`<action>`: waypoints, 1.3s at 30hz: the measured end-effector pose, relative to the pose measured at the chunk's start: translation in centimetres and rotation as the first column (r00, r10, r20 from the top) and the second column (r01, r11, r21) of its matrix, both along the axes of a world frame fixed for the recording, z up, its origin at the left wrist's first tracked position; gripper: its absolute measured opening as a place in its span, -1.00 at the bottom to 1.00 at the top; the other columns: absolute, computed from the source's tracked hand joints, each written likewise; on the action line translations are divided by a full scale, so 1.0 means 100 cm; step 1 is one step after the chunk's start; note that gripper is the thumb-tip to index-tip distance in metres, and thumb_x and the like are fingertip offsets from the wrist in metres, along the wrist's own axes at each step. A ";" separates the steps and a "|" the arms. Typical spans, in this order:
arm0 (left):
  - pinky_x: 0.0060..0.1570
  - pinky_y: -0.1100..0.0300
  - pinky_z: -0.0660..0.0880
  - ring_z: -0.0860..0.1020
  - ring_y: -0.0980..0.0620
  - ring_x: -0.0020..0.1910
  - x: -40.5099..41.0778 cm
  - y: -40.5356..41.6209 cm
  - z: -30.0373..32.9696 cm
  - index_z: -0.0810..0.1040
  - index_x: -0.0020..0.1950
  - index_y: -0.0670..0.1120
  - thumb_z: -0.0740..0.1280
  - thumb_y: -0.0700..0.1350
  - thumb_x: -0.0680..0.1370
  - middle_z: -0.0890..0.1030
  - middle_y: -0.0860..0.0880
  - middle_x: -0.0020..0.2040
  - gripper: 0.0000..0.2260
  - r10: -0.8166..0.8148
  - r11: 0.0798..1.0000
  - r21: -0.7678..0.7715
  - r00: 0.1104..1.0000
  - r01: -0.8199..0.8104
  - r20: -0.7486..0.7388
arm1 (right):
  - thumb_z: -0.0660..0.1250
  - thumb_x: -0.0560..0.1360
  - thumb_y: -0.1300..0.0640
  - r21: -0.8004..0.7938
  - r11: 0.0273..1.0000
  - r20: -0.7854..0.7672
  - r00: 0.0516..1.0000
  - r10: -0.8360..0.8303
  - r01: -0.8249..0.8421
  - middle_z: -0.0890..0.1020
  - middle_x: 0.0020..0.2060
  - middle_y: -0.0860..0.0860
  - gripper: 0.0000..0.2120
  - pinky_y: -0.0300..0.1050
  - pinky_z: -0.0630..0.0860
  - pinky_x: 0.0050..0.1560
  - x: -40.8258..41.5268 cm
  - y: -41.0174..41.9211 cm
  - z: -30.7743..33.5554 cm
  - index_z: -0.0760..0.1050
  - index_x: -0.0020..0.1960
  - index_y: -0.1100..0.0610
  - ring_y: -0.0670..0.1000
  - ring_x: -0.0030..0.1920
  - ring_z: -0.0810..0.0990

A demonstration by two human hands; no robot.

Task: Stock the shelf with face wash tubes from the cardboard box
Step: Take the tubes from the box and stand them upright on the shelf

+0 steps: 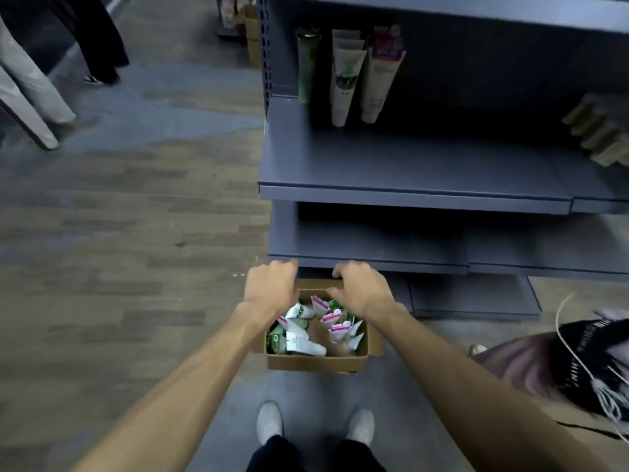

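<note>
Both hands, left hand (270, 287) and right hand (362, 291), hover half-curled and empty over the cardboard box (316, 364), hiding its far edge; tubes (303, 344) jumbled inside, grey shelf (408, 194) just beyond.

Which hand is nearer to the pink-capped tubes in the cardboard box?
Right. The right hand hovers directly above the pink-capped tubes; the left hand is over the cardboard box's far left corner.
</note>
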State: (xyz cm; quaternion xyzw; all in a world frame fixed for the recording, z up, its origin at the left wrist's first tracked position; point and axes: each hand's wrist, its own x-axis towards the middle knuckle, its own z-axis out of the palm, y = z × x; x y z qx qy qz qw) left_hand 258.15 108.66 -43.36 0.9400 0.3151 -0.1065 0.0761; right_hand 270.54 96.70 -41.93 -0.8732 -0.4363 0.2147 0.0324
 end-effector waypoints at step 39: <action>-0.16 0.08 0.36 0.56 -0.17 0.09 0.081 -0.053 -0.380 0.48 0.30 0.05 0.38 -0.05 0.49 0.58 -0.06 0.12 -0.63 0.088 0.968 -0.237 0.996 -0.084 0.005 | 0.37 0.49 0.20 0.057 0.990 -0.052 0.990 0.130 -0.127 0.57 0.13 0.14 -0.70 -0.06 0.41 -0.03 0.073 -0.072 -0.370 0.52 0.21 0.20 0.15 0.11 0.51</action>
